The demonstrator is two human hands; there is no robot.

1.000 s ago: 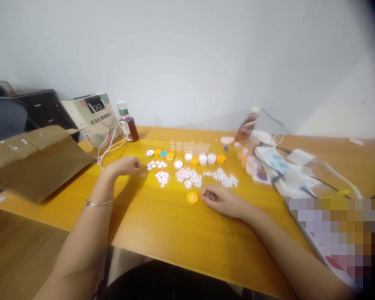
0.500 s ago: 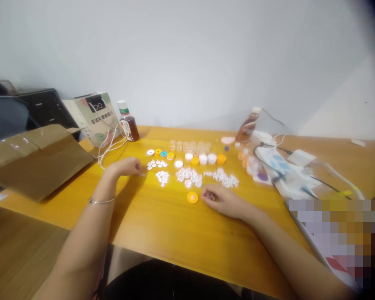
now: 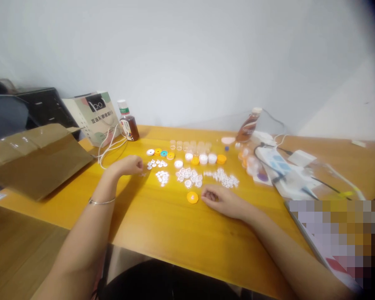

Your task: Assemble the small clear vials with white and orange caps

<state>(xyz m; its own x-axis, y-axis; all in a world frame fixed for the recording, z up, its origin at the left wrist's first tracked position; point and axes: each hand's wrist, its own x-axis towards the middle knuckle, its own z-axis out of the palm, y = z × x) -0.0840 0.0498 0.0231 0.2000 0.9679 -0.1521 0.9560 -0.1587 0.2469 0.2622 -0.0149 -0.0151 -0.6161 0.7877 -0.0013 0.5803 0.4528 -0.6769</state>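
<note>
My left hand [image 3: 131,165] is closed, fingers curled down beside a few tiny clear pieces [image 3: 143,175] on the table; whatever its fingertips hold is hidden. My right hand [image 3: 218,199] rests on the table with fingers curled in, and nothing shows in them. Just left of it lies an orange disc [image 3: 192,197] with a pale piece at its centre. Beyond the hands are small white discs [image 3: 158,163], a pile of white bits [image 3: 162,178], and white ring-like wheels [image 3: 190,178] with more white wheels [image 3: 225,179] to their right.
Behind the piles stand orange and white caps [image 3: 203,159] and clear cups [image 3: 186,146]. A dark bottle [image 3: 129,127], paper bag [image 3: 96,121] and brown cardboard [image 3: 40,162] are at left. At right are a brown drink bottle [image 3: 247,126] and a power strip [image 3: 278,162] with cables.
My left hand has shifted very slightly, its fingers turned a little more out of sight. My right hand and the orange disc have stayed in place.
</note>
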